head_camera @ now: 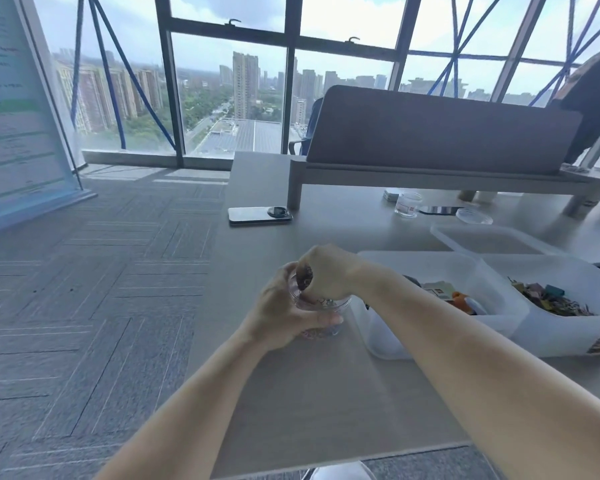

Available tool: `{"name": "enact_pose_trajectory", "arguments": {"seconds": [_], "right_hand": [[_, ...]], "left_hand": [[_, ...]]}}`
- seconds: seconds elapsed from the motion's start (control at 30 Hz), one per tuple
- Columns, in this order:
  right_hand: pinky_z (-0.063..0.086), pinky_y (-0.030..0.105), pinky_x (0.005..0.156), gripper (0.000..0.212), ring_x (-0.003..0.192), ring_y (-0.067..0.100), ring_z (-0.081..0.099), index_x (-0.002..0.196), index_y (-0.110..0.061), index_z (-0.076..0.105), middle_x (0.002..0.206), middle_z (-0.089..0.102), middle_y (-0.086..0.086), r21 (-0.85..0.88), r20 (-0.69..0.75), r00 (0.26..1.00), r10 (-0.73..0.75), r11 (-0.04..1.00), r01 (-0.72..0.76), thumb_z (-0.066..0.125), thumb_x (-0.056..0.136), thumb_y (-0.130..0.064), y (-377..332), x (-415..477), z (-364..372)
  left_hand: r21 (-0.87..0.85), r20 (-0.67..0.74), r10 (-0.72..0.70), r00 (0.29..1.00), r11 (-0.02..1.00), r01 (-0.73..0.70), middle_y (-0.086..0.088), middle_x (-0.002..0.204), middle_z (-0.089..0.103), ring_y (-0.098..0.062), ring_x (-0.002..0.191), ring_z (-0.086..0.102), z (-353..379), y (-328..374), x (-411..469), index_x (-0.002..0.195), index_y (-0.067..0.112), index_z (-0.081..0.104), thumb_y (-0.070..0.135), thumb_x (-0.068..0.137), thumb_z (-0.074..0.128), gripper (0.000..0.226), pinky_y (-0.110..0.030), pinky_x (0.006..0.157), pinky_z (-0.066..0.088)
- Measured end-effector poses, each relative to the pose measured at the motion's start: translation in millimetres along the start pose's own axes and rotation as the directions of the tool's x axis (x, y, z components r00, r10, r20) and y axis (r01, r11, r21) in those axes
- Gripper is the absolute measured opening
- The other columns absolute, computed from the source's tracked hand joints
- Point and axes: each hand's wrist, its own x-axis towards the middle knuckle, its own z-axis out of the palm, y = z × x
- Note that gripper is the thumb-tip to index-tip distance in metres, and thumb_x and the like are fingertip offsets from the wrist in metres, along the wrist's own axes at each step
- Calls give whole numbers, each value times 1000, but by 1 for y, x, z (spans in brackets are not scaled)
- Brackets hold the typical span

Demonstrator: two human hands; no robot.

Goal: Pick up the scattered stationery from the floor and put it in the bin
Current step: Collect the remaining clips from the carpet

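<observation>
A small clear round jar [323, 308] with coloured small stationery inside stands on the grey table [319, 393]. My left hand [284, 313] grips the jar around its side. My right hand [326, 271] is above the jar's mouth, its fingers curled around a small dark bunch of items [305, 277]. Right of the jar sit two translucent white bins: the nearer bin [388, 336] holds mixed stationery, the farther bin [568, 337] holds a pile of coloured clips. No stationery is visible on the carpet.
A phone [258, 215] lies at the table's left side. A clear glass jar [408, 204], a lid [473, 215] and an empty tray [492, 239] sit farther back under a grey desk divider [440, 129]. Grey carpet [84, 289] and a banner stand [18, 109] are to the left.
</observation>
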Motion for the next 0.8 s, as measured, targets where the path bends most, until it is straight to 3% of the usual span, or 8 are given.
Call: {"name": "enact_pose_trajectory", "arguments": {"seconds": [0.13,0.27,0.4,0.5,0.6,0.8], "right_hand": [[45,24,59,15,85,18,66,93,-28,73,92,70,-6,-40,66,998,-8,999,10,71,78,-28,-3,-2,-2],[43,26,63,15,90,18,64,92,-34,69,98,68,-8,-43,86,996,-21,999,24,71,79,-29,-3,-5,-5],[40,25,66,22,98,17,63,104,-33,72,108,67,-9,-59,81,997,-18,998,23,70,83,-30,-3,-10,-9],[43,25,71,30,104,16,61,113,-32,70,115,65,-9,-26,80,997,-15,1000,18,72,84,-28,-3,-16,-12],[48,28,85,34,109,16,62,119,-27,68,118,67,-7,-1,86,996,-17,1000,18,69,87,-19,-2,-18,-12],[45,27,87,51,116,17,58,123,-25,66,126,63,-6,8,112,994,-9,1000,8,43,88,3,-2,-21,-12]], "left_hand": [[23,-11,-5,1000,1000,5,18,115,63,7,105,59,1,-9,5,106,52,41,30,54,98,80,-3,75,41],[-9,-8,-10,1000,1000,10,15,116,63,5,104,60,4,-10,6,118,45,42,47,41,92,91,-12,79,44],[-35,-11,-24,1000,999,23,12,126,61,-2,115,59,5,-9,4,127,43,40,56,35,89,105,-29,99,49],[-26,-19,-23,1000,999,23,8,131,58,-8,119,58,5,-8,2,132,40,42,62,32,90,113,-39,102,49],[-36,-23,-28,999,999,27,11,134,55,-8,125,55,6,-9,1,137,36,41,70,31,90,122,-41,105,47],[-2,-23,-10,1000,1000,10,10,139,52,-7,130,49,8,-11,1,145,27,38,82,28,81,137,-40,109,43]]}}
